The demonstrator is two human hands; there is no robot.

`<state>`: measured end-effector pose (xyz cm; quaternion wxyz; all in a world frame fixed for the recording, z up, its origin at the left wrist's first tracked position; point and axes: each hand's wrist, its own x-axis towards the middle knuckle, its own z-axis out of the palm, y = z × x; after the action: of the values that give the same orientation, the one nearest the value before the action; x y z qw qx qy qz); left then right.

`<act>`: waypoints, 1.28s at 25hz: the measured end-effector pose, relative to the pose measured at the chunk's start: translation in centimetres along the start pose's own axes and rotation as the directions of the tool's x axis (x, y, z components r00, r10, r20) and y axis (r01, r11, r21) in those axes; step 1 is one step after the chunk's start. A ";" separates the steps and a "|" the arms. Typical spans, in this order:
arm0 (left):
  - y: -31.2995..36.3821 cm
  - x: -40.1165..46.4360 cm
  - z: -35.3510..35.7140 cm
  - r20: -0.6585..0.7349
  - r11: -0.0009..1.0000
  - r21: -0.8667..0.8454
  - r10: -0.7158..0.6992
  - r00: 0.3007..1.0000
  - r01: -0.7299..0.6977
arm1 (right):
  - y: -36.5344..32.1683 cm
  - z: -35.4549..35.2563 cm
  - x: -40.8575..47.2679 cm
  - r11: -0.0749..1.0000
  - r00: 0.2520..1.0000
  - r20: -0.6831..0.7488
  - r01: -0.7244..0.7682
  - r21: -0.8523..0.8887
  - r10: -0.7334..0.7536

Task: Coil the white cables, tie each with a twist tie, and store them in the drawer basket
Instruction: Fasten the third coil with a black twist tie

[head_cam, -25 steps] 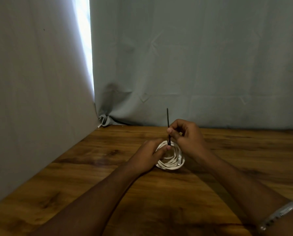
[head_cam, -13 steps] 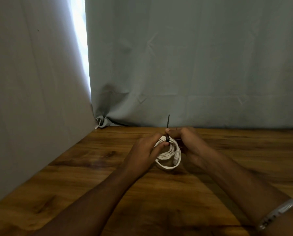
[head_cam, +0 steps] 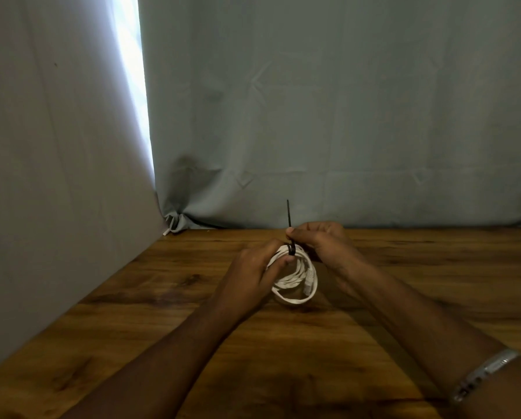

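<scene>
A coiled white cable (head_cam: 298, 282) with a pale plug on its right side is held just above the wooden table (head_cam: 374, 313), tilted toward me. My left hand (head_cam: 253, 273) grips the coil's left side. A thin black tie (head_cam: 289, 228) wraps the top of the coil and its free end sticks straight up. My right hand (head_cam: 322, 240) pinches that tie just above the coil. No drawer basket is in view.
A grey-blue curtain (head_cam: 344, 116) hangs along the table's far edge. A pale wall (head_cam: 56, 176) closes off the left side, with a bright gap between them. A metal bracelet (head_cam: 483, 373) is on my right wrist.
The coil has been lifted from flat on the table to a tilted, held position. The tie's loop has drawn tight on the coil and my right hand has shifted slightly.
</scene>
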<state>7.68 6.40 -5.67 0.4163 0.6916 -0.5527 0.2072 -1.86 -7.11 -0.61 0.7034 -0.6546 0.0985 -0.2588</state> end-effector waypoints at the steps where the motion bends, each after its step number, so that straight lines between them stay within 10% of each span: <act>1: 0.1 0.0 0.0 -0.001 1.000 -0.009 -0.001 1.000 0.001 | 0.0 -0.1 0.1 1.000 1.000 -0.006 0.010 0.002 -0.010; 11: 0.9 -0.5 -0.9 -0.073 0.953 0.225 0.224 0.972 -0.203 | -0.7 -1.1 0.2 0.946 0.902 0.305 -0.323 0.007 0.306; 15: 1.6 -0.7 -0.8 -0.131 0.988 0.148 0.051 0.990 -0.031 | -0.8 -1.5 0.6 0.932 0.882 0.334 -0.362 0.031 0.331; 21: 2.2 -0.3 -0.7 -0.148 0.913 0.291 0.338 0.929 -0.286 | -0.4 -0.7 -0.2 0.852 0.826 0.316 -0.516 0.093 0.466; 26: 2.7 0.2 -0.3 -0.144 0.999 -0.030 0.007 0.989 -0.012 | 0.7 -0.9 0.8 0.830 0.828 0.308 -0.533 0.166 0.470; 32: 3.1 0.5 0.5 -0.016 0.851 -0.465 -0.285 0.958 0.245 | 2.0 -1.4 2.0 0.853 0.855 0.229 -0.502 0.142 0.465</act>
<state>4.90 5.58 -4.50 0.6152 0.6338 -0.4671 0.0405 -0.38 -9.27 -2.33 0.8131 -0.5569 0.1683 -0.0191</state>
